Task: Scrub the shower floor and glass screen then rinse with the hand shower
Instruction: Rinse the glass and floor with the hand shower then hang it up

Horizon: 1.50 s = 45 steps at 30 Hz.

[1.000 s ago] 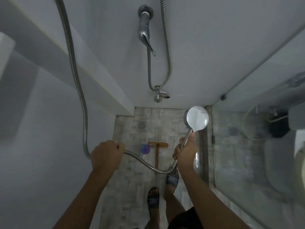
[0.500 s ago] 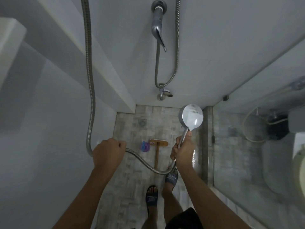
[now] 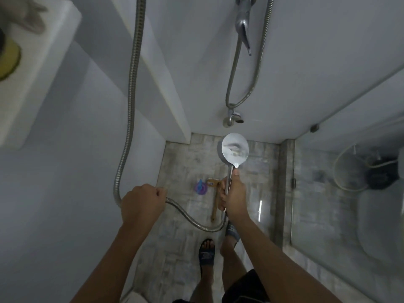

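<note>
Swung left, away from the glass screen (image 3: 349, 193), the hand shower (image 3: 235, 149) now hangs over the shower floor (image 3: 185, 237). My right hand (image 3: 234, 199) grips its handle, and my left hand (image 3: 142, 204) is clenched round the hose (image 3: 131, 84). Down below, the brush (image 3: 215, 202) lies on the tiles.

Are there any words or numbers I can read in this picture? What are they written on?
No text here can be read.
Slipper: pale marks on the strap, too blurred to read.
Brush: small pale patch on its head, too small to tell whether it is writing.
</note>
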### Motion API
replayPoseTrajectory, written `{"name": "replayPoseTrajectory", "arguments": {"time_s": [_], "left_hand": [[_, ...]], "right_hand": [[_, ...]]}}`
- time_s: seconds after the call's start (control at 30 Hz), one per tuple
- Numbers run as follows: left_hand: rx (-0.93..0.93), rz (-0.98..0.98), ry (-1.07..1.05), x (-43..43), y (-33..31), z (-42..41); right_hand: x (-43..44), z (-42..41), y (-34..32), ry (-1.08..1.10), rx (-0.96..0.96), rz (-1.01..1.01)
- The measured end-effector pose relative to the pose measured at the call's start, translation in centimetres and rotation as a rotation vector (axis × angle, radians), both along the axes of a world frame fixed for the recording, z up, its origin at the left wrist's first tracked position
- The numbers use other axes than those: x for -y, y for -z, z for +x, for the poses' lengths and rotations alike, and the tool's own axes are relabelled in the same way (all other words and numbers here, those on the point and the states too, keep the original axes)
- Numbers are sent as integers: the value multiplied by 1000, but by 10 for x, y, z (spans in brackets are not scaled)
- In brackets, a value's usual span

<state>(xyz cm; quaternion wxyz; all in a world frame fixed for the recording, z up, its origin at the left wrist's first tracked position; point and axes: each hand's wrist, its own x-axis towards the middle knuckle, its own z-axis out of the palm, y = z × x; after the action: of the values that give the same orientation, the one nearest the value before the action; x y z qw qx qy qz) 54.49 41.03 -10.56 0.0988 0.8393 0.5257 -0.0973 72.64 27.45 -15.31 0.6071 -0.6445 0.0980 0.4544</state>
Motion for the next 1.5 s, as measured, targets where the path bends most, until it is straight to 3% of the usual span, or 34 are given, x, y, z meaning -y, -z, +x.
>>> {"name": "replayPoseTrajectory", "arguments": {"time_s": [0.4,0.67,1.0,1.23,1.5], "left_hand": [[-85,78,-27,26,3,-144],[66,191,64,48,-5,-162],[-3,129,-32,33,-34,-128],[22,189,-30,17,-60,-81],[91,277,-13,0,-88,6]], "right_hand": [[-5,-131,0,-185,-121,9],[25,-183,5,-196,-126,-32],[-3,-133,-33,-10,-99,59],[-23,-90,-51,62,-33,147],[-20,-27,-65,181,-23,95]]}}
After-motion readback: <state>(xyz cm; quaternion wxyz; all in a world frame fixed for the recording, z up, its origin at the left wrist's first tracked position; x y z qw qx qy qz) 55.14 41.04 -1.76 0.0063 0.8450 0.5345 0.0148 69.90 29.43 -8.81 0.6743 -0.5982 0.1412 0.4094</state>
